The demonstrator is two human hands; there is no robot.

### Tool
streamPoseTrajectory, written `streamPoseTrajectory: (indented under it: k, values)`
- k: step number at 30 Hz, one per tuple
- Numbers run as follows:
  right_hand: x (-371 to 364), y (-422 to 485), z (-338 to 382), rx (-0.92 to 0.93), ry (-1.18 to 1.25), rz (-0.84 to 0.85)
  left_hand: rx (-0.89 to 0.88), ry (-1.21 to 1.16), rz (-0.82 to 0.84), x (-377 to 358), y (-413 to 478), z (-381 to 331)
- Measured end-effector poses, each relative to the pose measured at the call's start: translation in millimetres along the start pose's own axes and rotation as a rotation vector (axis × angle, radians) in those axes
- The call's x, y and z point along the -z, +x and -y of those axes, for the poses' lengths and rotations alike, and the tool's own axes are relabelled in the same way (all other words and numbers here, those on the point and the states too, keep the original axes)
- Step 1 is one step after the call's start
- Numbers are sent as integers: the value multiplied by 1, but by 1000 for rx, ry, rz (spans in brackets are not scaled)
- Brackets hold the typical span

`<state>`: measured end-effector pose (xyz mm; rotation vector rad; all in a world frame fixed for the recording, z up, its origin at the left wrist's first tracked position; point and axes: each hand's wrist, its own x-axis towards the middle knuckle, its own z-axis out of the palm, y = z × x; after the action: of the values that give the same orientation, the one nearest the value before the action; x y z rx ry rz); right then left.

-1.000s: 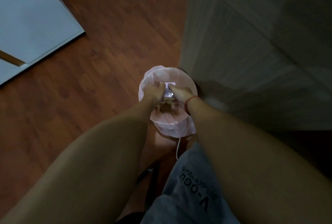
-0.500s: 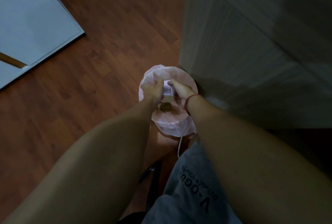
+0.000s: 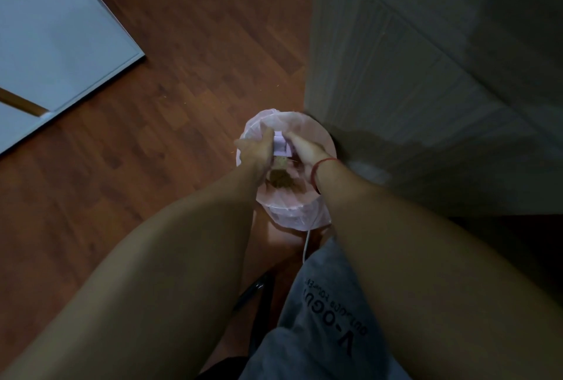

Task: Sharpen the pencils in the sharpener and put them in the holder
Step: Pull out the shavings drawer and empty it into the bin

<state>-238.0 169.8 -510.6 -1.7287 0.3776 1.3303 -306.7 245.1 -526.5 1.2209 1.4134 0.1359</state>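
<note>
**Spillage risk over the waste bin**

Left hand (image 3: 255, 153) and right hand (image 3: 306, 153) grip the lilac sharpener part (image 3: 281, 146) from either side, just above the pink-lined bin (image 3: 307, 127). Brown shavings (image 3: 281, 179) lie in the liner. A loosened grip or off-centre tilt would likely drop the part or scatter shavings on the floor (image 3: 182, 105). Pencils and holder are out of view.

The only readable writing is on the grey cloth garment (image 3: 323, 355) at the bottom of the view, below the right forearm. Large dark printed letters (image 3: 330, 318) on it run diagonally and appear upside down from the camera; they read "V-OGU", with any further letters hidden at the fold. A smaller dark line of print (image 3: 336, 303) runs alongside them, too blurred and small to make out.
</note>
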Motion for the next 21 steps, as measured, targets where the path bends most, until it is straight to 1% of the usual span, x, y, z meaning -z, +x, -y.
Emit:
streamPoseTrajectory:
  k: [3,4,7,8,10,11,13,14,15,17,18,21]
  values:
    - [1,2,0,-30,-13,-59,-20,54,141,-1,2,1]
    - [2,2,1,-24,-15,-48,-21,48,139,-1,1,2]
    - [2,-3,2,-8,9,7,-6,35,-15,0,4,0]
    - [2,-5,2,-10,13,-1,-13,41,2,0,3,1]
    - [2,-4,2,-25,24,-20,-41,49,91,-1,0,1]
    - [1,-3,2,-23,30,-12,-43,39,84,-1,0,1]
    - [-3,-13,4,-8,62,41,-3,5,-11,3,2,0]
    - [-5,-16,4,-9,67,40,20,3,-48,4,3,-1]
    - [-6,-10,2,-16,66,32,17,17,-38,4,5,0]
    - [-9,1,-1,-43,33,2,2,58,48,5,3,-1]
    - [-9,3,-1,-39,23,1,10,61,58,5,1,-2]
    - [-6,-13,3,-4,35,31,50,13,-41,6,1,-4]
